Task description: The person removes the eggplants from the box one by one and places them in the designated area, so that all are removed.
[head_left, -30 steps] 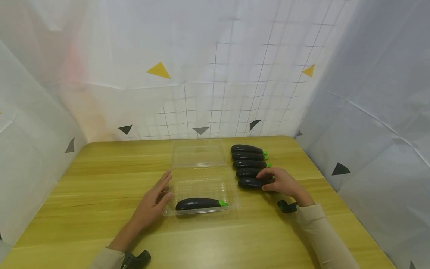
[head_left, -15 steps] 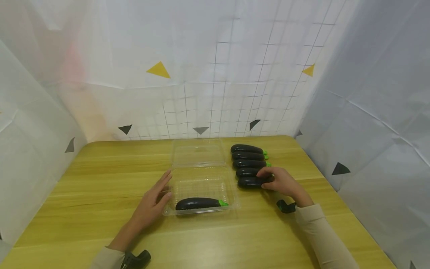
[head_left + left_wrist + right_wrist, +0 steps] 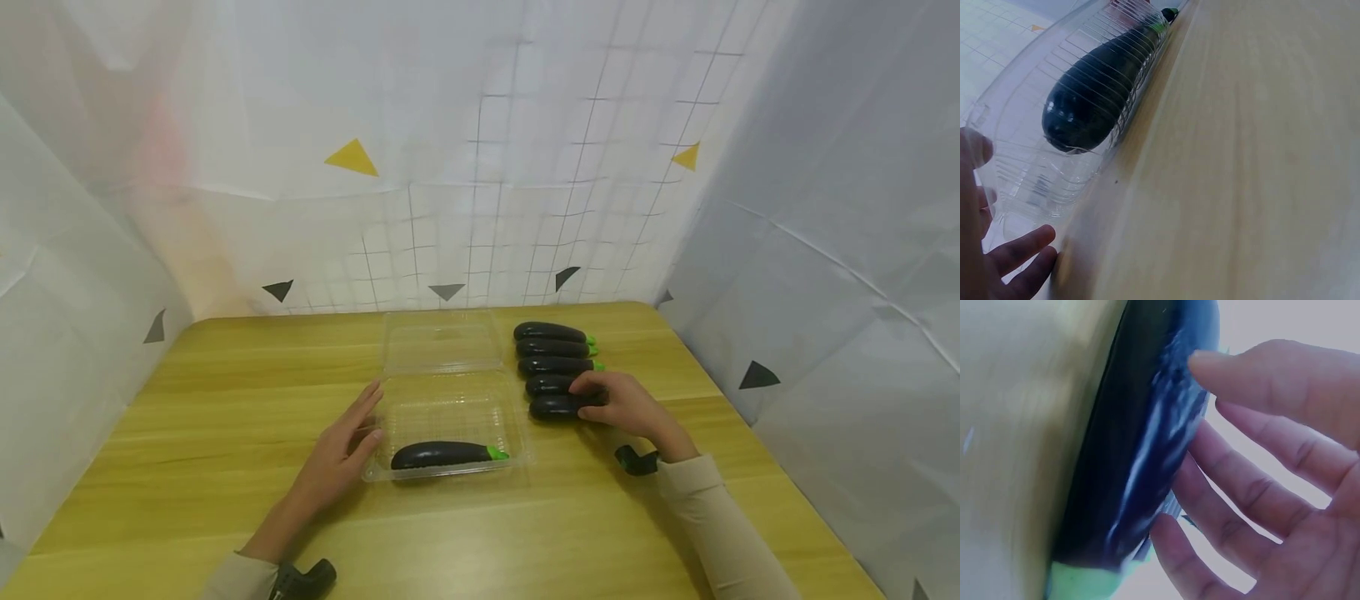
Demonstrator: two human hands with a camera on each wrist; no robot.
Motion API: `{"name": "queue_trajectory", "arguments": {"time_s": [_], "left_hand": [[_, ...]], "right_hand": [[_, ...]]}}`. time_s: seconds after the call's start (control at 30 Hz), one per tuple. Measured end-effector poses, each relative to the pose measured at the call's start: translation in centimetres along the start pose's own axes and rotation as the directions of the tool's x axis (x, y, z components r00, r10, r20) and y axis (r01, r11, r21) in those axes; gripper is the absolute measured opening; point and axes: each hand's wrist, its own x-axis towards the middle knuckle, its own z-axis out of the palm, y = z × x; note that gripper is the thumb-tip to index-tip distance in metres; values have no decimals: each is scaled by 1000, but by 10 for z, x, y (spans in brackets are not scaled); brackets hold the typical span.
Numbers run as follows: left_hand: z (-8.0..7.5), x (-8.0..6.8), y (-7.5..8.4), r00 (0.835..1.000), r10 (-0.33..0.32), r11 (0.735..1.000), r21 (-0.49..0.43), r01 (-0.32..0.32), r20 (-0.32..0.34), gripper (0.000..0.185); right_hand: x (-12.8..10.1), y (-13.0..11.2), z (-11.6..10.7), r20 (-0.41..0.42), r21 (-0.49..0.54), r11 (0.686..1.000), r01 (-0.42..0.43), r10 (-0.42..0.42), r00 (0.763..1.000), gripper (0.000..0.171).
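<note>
Right hand [image 3: 626, 404] is down on the nearest eggplant [image 3: 555, 407] of the row, fingers [image 3: 1254, 487] curling round its stem end but spread, not clamped yet. Left hand [image 3: 337, 454] lies flat, fingers straight, touching the left edge of the clear clamshell box [image 3: 450, 408] on the surface [image 3: 225, 400], where one boxed eggplant [image 3: 442, 454] sits at the front. Best to close round the middle, lift level, and keep the box braced.
</note>
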Motion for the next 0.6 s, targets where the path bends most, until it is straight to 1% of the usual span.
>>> {"name": "queue_trajectory", "arguments": {"time_s": [0.13,0.27,0.43,0.6], "left_hand": [[1,-1,-2,1000,4,1000,-11,-4,-2,61],[2,0,0,1000,-1,1000,-28,0,-7,61],[2,1,3,1000,-2,999,-36,2,-10,62],[-1,-1,5,1000,-21,999,-30,21,-7,62]], "right_hand": [[3,-7,0,-29,34,999,32,-31,999,24],[8,-17,-3,-67,68,996,55,-51,996,21],[12,-36,-6,-102,71,995,71,-63,993,19],[16,-57,-6,-124,94,988,122,-110,986,20]]}}
